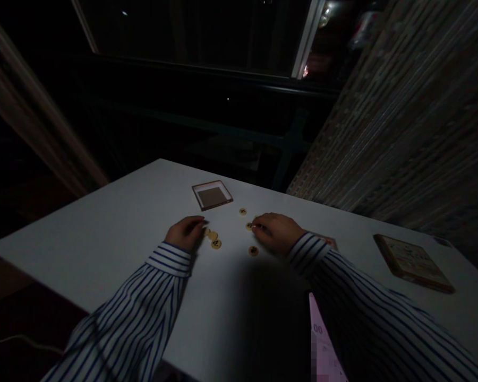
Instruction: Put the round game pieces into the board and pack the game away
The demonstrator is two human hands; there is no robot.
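Observation:
Round yellowish Chinese chess pieces lie on the white table (135,201) between my hands. My left hand (185,232) is curled at the left edge of a small group; one plain-topped piece (212,235) and one marked piece (215,244) lie beside its fingertips. What those fingers hold, if anything, is hidden. With thumb and finger bent together, my right hand (278,232) grips the edge of a marked Chinese chess piece (249,226). Another piece is partly covered behind its fingers. Two more marked pieces lie apart, one farther back (242,211) and one nearer (254,251).
A shallow brown-edged box part (212,196) lies beyond my hands. At the right is a flat box with a pictured top (416,262). A lit pink screen (324,339) sits under my right forearm. Something reddish (329,242) shows behind my right wrist. Bead curtains (366,116) hang beyond.

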